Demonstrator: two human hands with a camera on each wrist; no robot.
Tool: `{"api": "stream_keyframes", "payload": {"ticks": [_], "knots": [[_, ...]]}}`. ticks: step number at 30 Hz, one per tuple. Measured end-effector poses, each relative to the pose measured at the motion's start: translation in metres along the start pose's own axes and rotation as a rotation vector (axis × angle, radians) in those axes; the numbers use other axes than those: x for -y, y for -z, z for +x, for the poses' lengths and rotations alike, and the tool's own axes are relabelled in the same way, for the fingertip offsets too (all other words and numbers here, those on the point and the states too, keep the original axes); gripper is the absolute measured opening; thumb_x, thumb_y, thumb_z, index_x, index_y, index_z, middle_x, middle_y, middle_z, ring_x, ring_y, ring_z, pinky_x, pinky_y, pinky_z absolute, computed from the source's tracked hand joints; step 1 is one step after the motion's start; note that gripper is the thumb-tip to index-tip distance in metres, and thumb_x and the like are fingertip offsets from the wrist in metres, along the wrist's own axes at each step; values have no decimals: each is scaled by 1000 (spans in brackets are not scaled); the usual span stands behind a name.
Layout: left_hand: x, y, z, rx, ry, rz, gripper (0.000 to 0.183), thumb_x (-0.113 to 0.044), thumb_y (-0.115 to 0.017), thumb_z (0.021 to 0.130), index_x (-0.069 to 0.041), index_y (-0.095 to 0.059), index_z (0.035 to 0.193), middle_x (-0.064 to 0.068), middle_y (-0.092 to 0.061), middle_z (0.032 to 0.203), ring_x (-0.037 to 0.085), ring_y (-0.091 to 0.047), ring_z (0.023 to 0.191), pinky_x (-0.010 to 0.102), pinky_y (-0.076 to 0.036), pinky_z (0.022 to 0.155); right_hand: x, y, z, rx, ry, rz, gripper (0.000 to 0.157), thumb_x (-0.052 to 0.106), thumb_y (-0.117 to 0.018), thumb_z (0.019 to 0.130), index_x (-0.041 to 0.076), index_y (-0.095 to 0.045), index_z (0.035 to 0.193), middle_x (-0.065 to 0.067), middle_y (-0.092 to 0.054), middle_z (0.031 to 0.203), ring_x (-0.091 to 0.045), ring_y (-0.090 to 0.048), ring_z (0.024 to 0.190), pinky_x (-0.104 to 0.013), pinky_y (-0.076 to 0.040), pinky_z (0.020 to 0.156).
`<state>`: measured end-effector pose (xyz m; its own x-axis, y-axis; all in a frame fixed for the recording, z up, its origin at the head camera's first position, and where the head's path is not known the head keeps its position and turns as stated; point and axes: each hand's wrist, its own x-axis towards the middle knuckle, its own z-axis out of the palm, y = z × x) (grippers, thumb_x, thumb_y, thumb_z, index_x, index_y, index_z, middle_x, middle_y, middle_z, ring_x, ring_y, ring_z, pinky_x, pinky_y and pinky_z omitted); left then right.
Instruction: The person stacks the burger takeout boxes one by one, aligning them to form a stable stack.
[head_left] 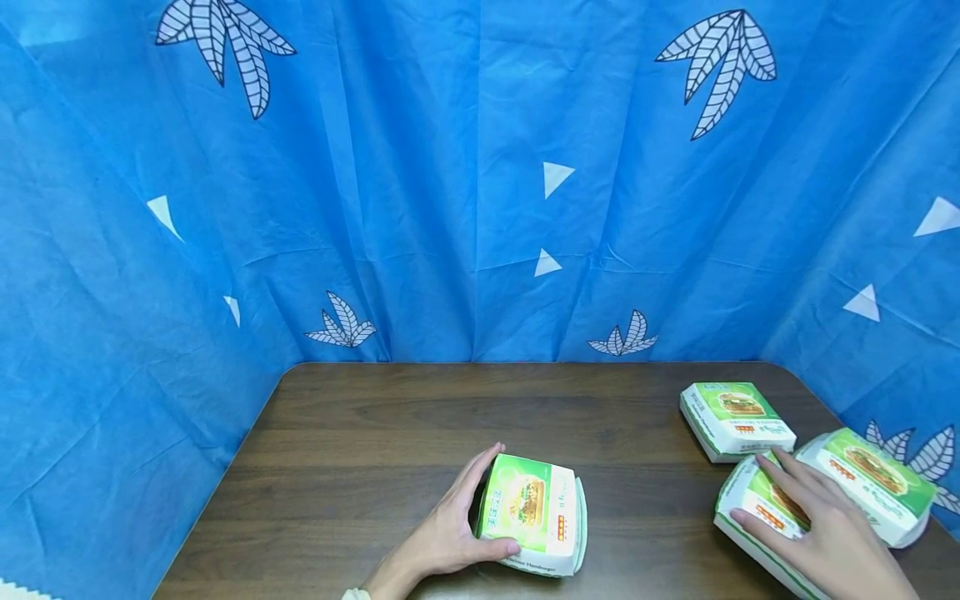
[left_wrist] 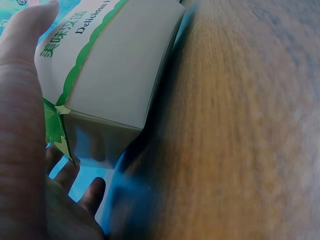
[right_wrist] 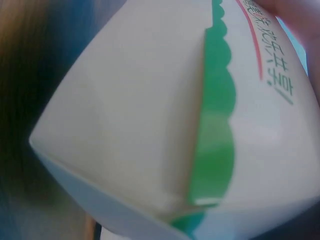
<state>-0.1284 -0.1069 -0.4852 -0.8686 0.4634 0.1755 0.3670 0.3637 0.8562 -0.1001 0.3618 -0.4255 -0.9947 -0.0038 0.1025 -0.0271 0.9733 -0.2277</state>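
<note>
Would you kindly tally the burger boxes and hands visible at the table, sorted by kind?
Burger boxes: 4
Hands: 2
Total: 6

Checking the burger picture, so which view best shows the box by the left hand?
Head view, where the burger picture on this box shows clearly. Left wrist view: mostly its sides; right wrist view: another box.

This is looking like a screened-off tabletop booth, whether in a home or workplace being unclear: blue leaf-printed cloth (head_left: 420, 167) is hanging from nine o'clock through twelve to three, enclosing a dark wood-grain table (head_left: 360, 467) spreading toward six.
</note>
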Motion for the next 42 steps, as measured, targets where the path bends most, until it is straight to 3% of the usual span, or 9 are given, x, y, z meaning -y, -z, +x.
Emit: {"api": "stream_keyframes", "payload": {"ticks": [12,21,42], "knots": [[0,0,0,-1,-1,3,114,-50,-88,75,-43,-15,163,-15,-26,166,14,-37,145,49,-36,118,28,4,3,-3,73,72,96,62,-74,87,3,-43,155,-32,-36,158,-61,-33,136,-82,-33,91],[-1,1,-2,3,5,18,113,-52,-87,76,-44,-15,163,-13,-24,167,16,-36,146,53,-36,117,51,9,8,-105,195,185,85,48,-84,83,12,-52,152,-22,-44,157,-53,-38,137,-74,-37,90],[0,0,-3,2,-9,19,113,-51,-87,77,-43,-14,163,-12,-25,167,17,-36,146,54,-36,117,106,18,25,-124,319,216,84,54,-83,82,21,-53,152,-16,-45,159,-54,-39,140,-76,-34,98]]}}
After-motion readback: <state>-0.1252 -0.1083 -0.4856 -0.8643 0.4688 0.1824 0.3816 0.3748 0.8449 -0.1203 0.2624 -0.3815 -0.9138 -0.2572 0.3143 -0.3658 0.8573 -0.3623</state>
